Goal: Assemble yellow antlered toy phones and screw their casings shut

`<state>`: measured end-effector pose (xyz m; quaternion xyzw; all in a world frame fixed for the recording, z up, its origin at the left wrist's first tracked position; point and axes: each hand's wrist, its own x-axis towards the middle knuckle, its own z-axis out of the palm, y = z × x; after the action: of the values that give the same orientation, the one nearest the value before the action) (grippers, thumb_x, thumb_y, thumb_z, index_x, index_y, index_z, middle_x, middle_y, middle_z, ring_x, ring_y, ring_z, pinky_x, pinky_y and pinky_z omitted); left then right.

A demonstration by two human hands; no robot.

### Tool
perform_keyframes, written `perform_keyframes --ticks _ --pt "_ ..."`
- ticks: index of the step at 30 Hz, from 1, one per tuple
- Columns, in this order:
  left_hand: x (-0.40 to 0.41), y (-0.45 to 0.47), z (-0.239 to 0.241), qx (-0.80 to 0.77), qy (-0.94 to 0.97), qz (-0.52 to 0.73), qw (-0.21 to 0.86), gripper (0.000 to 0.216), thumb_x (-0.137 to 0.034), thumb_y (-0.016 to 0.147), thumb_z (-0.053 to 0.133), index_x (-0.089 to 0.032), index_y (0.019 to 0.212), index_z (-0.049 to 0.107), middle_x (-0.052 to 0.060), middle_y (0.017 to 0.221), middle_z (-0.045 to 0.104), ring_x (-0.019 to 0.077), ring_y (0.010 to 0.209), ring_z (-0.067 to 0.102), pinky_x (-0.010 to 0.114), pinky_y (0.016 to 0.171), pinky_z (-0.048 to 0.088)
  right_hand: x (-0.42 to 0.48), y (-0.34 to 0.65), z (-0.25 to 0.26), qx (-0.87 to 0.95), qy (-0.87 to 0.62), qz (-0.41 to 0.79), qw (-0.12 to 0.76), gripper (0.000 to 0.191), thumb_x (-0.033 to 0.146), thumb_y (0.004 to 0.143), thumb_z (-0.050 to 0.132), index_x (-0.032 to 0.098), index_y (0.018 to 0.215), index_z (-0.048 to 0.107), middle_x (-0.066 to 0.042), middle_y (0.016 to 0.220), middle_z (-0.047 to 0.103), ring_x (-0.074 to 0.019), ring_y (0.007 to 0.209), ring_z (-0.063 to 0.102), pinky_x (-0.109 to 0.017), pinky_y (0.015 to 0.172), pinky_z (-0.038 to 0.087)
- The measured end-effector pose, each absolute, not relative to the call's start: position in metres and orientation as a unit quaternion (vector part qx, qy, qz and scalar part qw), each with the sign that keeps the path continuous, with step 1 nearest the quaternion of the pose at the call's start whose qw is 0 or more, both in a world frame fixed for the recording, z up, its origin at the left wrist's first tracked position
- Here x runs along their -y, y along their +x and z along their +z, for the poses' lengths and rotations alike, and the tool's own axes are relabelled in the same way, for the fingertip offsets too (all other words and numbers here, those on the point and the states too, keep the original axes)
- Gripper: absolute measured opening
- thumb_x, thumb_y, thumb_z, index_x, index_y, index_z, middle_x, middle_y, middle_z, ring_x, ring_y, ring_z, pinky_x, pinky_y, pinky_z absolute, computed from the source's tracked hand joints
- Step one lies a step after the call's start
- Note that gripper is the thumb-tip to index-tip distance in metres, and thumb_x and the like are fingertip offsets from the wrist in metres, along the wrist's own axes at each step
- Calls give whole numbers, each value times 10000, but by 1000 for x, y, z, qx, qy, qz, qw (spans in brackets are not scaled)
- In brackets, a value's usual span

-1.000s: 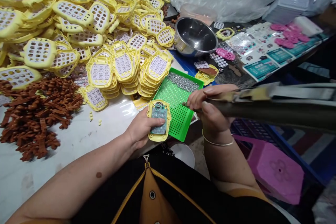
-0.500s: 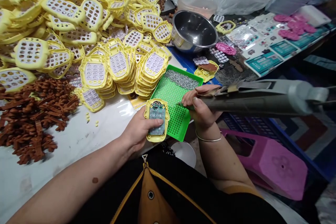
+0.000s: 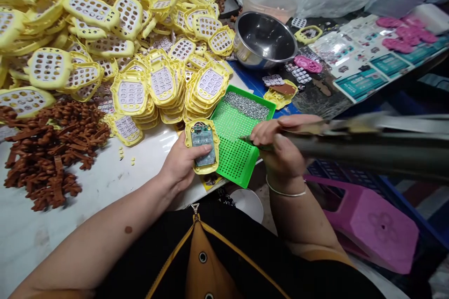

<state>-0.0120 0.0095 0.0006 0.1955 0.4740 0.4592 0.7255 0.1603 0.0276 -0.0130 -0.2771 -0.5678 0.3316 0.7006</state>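
My left hand [image 3: 182, 161] grips a yellow toy phone casing [image 3: 214, 161], its thumb pressed on the circuit board [image 3: 202, 139] that lies inside the open back. Closed around the front end of a long dark electric screwdriver [image 3: 336, 147] is my right hand [image 3: 280, 142]. The tool lies almost level, and its thin tip points left over a green perforated tray [image 3: 233, 163]. Small silvery screws [image 3: 247, 106] are heaped at the tray's far end. Left of the tray stand stacks of yellow casings [image 3: 131, 96] with white keypads.
A large heap of yellow casings [image 3: 84, 9] fills the back left, with brown plastic parts [image 3: 52, 154] in front of it. A steel bowl [image 3: 264, 39] stands behind the tray. Printed sheets [image 3: 361, 56] lie at right; a pink stool [image 3: 379, 229] is below.
My left hand has moved the casing slightly left and up, farther from the tray. The screwdriver's body has swung lower, and its rear end is blurred.
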Motion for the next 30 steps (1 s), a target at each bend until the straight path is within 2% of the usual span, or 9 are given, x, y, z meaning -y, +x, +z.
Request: perform_keyframes --ticks 3,8,19,30 --pt "-11 -12 -1 -479 198 461 720 461 -28 580 718 -158 979 526 21 838 688 163 706 647 317 690 533 -10 152 10 544 -237 353 724 140 254 812 604 271 951 585 60 559 504 -120 453 508 -301 478 491" --pt "-9 -12 -4 -475 203 468 717 437 -27 586 700 -161 960 519 8 814 672 156 697 632 331 706 533 13 142 30 570 -165 426 683 218 217 810 598 206 1025 634 30 570 538 -139 473 549 -337 471 512" --pt "-8 -14 -7 -463 221 474 715 422 -23 593 683 -157 958 520 15 811 660 162 720 626 325 712 519 13 136 23 558 -153 452 679 205 216 799 604 211 1003 626 41 573 549 -127 475 551 -312 473 514" --pt "-9 -14 -8 -456 221 477 718 417 -48 584 699 -157 957 545 17 820 661 160 716 615 324 714 510 17 137 23 572 -172 429 678 243 218 789 595 221 1028 636 40 572 545 -132 471 553 -322 474 522"
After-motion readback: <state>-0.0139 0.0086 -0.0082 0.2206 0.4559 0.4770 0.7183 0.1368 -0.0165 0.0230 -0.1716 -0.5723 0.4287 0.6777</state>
